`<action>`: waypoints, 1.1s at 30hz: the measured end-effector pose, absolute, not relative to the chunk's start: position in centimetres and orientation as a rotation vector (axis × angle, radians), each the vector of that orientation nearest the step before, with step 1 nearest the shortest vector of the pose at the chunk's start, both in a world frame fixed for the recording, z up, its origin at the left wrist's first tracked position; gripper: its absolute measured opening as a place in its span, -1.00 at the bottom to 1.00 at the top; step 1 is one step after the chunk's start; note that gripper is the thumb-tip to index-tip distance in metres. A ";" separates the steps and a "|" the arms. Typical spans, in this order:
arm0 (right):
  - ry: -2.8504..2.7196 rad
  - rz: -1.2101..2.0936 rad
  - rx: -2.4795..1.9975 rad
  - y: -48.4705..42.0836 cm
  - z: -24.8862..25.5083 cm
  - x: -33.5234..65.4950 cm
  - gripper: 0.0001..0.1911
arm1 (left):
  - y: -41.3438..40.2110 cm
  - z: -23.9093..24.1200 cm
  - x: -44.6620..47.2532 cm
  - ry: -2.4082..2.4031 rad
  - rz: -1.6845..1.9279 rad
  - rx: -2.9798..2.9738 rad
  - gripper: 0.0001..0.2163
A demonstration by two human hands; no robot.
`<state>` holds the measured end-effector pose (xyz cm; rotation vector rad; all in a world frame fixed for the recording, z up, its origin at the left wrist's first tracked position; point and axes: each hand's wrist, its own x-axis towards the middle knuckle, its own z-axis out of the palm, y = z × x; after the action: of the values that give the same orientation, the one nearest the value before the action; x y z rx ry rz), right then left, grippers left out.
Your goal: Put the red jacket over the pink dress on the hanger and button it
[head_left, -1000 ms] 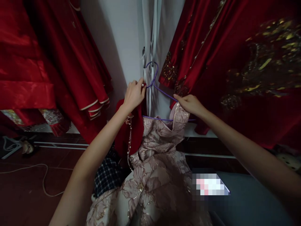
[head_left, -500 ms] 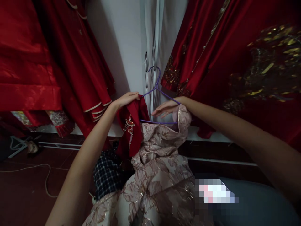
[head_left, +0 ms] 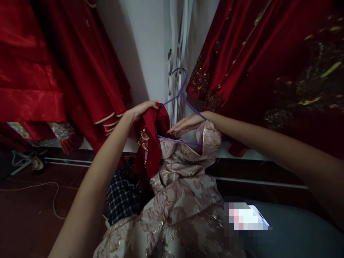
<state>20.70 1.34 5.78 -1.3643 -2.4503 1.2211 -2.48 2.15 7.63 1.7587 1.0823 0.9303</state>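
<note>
A purple wire hanger [head_left: 180, 96] is held up in front of a white wall, with a pink floral brocade dress [head_left: 182, 186] draped from its right side. My left hand [head_left: 142, 109] grips the red shoulder piece [head_left: 150, 139], which has a beaded tassel, at the hanger's left arm. My right hand [head_left: 188, 123] lies with fingers stretched out flat just under the hanger's right arm, against the dress's pink shoulder [head_left: 211, 134].
Red satin garments hang at left [head_left: 53, 71] and gold-embroidered red ones at right [head_left: 268, 71]. White straps [head_left: 178, 43] hang down the wall. A dark plaid cloth [head_left: 122, 195] lies below, a white cable [head_left: 51, 197] on the dark floor, a grey surface [head_left: 295, 233] at lower right.
My left hand let go of the hanger's neck and moved onto the red shoulder piece. My right hand opened from a grip to flat fingers beneath the hanger's right arm.
</note>
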 end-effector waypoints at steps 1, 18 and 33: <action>-2.447 1.314 -1.320 1.4 5.7 20.5 -0.82 | 2.3 7.5 -2.5 1.074 0.939 1.746 -0.86; -2.405 1.504 -1.209 2.2 4.4 21.1 -0.74 | 1.3 7.2 -1.9 1.202 1.016 1.823 -0.79; -1.953 1.066 -1.222 3.5 3.2 19.0 -0.75 | 4.5 3.7 -1.6 1.221 1.502 1.981 -0.87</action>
<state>18.99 3.46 3.22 -1.2219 -1.9532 1.0656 -1.63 4.48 3.65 1.9810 1.2205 1.5017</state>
